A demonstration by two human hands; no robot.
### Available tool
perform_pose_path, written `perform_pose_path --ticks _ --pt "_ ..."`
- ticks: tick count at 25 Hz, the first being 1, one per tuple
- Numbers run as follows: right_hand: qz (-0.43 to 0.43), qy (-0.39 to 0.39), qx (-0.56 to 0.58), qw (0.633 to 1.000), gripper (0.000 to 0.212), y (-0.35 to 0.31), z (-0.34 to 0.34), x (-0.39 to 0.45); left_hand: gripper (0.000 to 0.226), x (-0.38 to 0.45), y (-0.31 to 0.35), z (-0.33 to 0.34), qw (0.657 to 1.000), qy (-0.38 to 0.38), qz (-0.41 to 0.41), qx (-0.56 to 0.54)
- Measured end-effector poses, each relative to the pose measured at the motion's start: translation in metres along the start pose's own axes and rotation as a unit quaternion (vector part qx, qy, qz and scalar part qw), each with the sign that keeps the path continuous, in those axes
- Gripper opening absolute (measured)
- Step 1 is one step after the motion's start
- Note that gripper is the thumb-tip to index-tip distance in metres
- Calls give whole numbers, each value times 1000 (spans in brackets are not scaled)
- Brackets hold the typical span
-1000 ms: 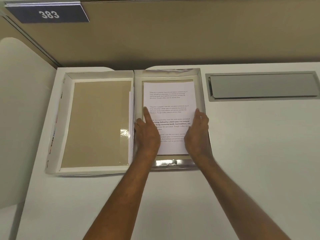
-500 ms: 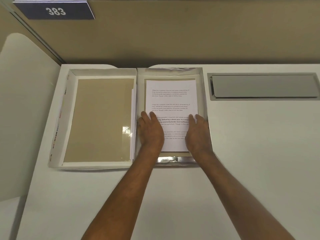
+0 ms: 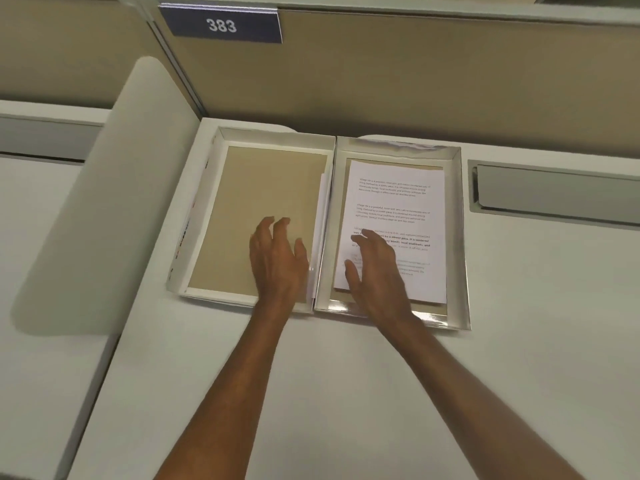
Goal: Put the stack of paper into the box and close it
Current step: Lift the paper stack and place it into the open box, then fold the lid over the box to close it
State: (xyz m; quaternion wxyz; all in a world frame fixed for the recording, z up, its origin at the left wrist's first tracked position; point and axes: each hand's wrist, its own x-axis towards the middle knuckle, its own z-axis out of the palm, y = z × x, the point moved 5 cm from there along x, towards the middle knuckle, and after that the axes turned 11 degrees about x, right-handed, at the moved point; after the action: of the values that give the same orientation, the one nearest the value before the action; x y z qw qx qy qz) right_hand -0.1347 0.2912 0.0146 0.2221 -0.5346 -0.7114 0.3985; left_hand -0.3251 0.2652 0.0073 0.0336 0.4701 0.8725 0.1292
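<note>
1. A white box (image 3: 460, 237) lies open on a pale desk (image 3: 346, 375). Everything here is placed from this box.
2. The box has shiny silver walls on the inside.
3. The stack of paper (image 3: 398, 202) lies flat in the box. The top sheet is white with small black print. It sits closer to the left wall than to the right wall. A strip of brown floor shows past its far edge.
4. The lid (image 3: 242, 220) lies open just left of the box, touching it along one long side. It has a brown floor and white walls. Nothing lies in it.
5. The right hand (image 3: 377, 271) is over the near left part of the paper. Its fingers are spread apart and it grips nothing. I cannot tell if it touches the sheet.
6. The left hand (image 3: 277, 258) is over the lid, near the wall next to the box. Its fingers are loose and a little bent, and it holds nothing.
7. To the right of the box, a grey flap (image 3: 554, 195) is set into the desk.
8. Behind the box stands a tan wall (image 3: 415, 81). Up and to the left of the box, a dark sign (image 3: 221, 26) on it says 383.
</note>
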Motion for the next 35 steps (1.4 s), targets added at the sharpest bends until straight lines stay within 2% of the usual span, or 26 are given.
perform_pose_path --ticks 4,8,11,13,19,25,27,30,33,35 --pt "-3 -66 -19 998 56 2 21 -10 52 17 -36 2 997 -9 -55 52" --pt "19 -117 -79 990 66 17 31 -16 73 31 -71 1 986 -20 -123 111" --pt "18 -124 -112 986 67 25 33 -19 83 33 -98 5 966 -80 -242 50" --pt "13 -128 -113 985 69 26 35 -19 69 34 -106 6 955 -111 -276 9" --pt "25 -153 -69 986 72 35 30 -14 41 34 -103 -25 959 -51 -271 -70" --pt "53 -173 -25 983 72 35 26 -14 27 37 -104 -72 934 -11 -298 -198" --pt "62 -178 -3 982 70 31 22 -15 27 38 -97 -91 912 -2 -287 -292" --pt "71 -173 59 981 63 21 11 -14 20 38 -86 -115 861 -14 -262 -437" --pt "113 -121 156 974 51 10 -6 -15 14 31 -67 -124 821 -42 -199 -533" --pt "142 -81 245 956 42 5 -21 -16 19 24 -45 -115 787 -79 -175 -586"
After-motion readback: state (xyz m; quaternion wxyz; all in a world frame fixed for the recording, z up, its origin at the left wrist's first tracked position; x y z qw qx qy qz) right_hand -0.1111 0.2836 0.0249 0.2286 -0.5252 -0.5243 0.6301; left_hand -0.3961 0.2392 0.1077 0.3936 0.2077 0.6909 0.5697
